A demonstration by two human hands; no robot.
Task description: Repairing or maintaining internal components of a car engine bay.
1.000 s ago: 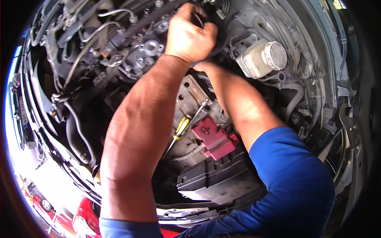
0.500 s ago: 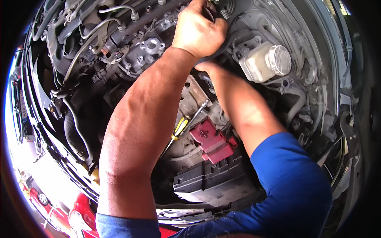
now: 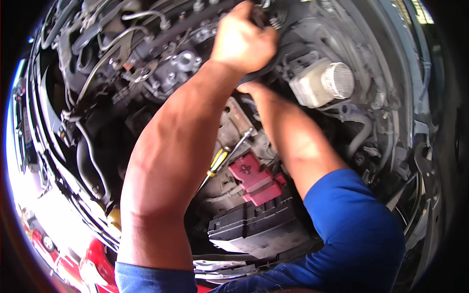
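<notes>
A yellow-and-black-handled screwdriver [image 3: 219, 159] and red plastic cover [image 3: 256, 180] sit below the fingers, the curled left hand [image 3: 246, 43], grip unclear, overhangs the right hand [image 3: 250, 88], fingers hidden, and between them curves a dark, tube-like part [image 3: 255, 75].

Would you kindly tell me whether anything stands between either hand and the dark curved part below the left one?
Nothing visible stands between the left hand and the dark curved part; contact is unclear. The right hand is mostly hidden at the part's lower edge, so I cannot tell there.
</notes>
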